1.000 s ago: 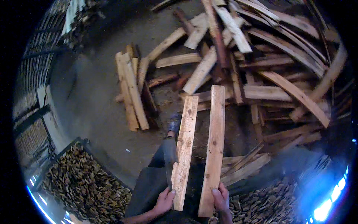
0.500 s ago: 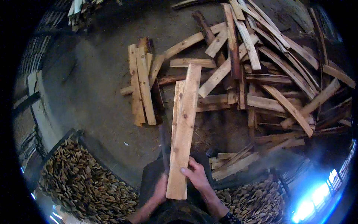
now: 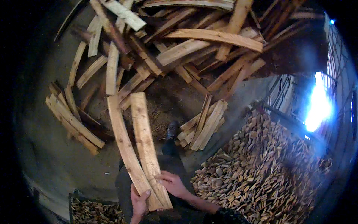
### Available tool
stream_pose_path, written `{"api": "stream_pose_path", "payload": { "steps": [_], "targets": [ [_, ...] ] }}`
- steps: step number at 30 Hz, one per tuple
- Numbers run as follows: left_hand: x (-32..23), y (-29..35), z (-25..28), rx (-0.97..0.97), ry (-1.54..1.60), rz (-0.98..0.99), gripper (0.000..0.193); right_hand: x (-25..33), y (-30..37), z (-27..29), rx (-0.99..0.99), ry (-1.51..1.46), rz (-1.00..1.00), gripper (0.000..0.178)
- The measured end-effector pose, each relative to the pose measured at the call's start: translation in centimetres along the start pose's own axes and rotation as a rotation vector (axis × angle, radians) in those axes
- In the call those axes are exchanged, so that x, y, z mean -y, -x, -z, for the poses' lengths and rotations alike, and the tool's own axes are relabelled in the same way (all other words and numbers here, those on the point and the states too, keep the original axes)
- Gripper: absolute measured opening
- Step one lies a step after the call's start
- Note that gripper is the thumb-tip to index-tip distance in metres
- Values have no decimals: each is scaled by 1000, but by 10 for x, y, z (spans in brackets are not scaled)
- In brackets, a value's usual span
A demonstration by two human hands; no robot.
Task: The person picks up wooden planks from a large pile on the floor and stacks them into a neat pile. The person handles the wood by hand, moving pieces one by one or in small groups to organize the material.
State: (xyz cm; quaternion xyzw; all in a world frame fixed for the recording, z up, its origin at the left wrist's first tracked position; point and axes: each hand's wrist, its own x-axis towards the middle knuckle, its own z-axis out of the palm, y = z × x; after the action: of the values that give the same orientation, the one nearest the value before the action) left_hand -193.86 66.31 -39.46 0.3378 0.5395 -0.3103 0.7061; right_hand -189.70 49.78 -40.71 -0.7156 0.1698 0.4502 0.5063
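Two long pale boards with knots lie side by side over my lap, their near ends overlapping and their far ends fanned apart. My left hand [image 3: 139, 201] is closed on the lower end of the left board [image 3: 124, 143], thumb on top. On the right board [image 3: 146, 145], my right hand [image 3: 173, 184] grips the right edge close to its near end. The fingers beneath the boards are hidden.
A tangled heap of rough planks [image 3: 186, 52] spreads ahead. A small plank stack [image 3: 74, 123] lies at left, another short stack [image 3: 207, 128] at right. Chopped wood pieces fill a large bin [image 3: 257, 171] at right and a smaller bin [image 3: 97, 212] at lower left.
My view has swung to the right, bringing more of the right bin into sight. The two boards, earlier largely overlapping, are now fanned apart. My left thumb now lies on top of the left board.
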Motion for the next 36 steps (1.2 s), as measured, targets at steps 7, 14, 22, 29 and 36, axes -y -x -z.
{"api": "stream_pose_path", "payload": {
  "steps": [7,14,22,29,36],
  "targets": [
    [-32,-2,40,-331,-134,-226,59,-92,74,76,-706,-379,-252,23],
    [-34,-170,314,-348,-788,-432,54,-213,56,204,-785,-140,-418,29],
    [-95,-176,19,-269,-620,-483,45,-208,-106,331,-647,158,-323,61],
    [-69,-296,-335,348,-1128,-528,61,-211,-223,527,-853,-204,338,68],
    [-25,-359,-532,355,-974,-445,64,-212,-270,586,-597,-333,315,65]
  ]
}}
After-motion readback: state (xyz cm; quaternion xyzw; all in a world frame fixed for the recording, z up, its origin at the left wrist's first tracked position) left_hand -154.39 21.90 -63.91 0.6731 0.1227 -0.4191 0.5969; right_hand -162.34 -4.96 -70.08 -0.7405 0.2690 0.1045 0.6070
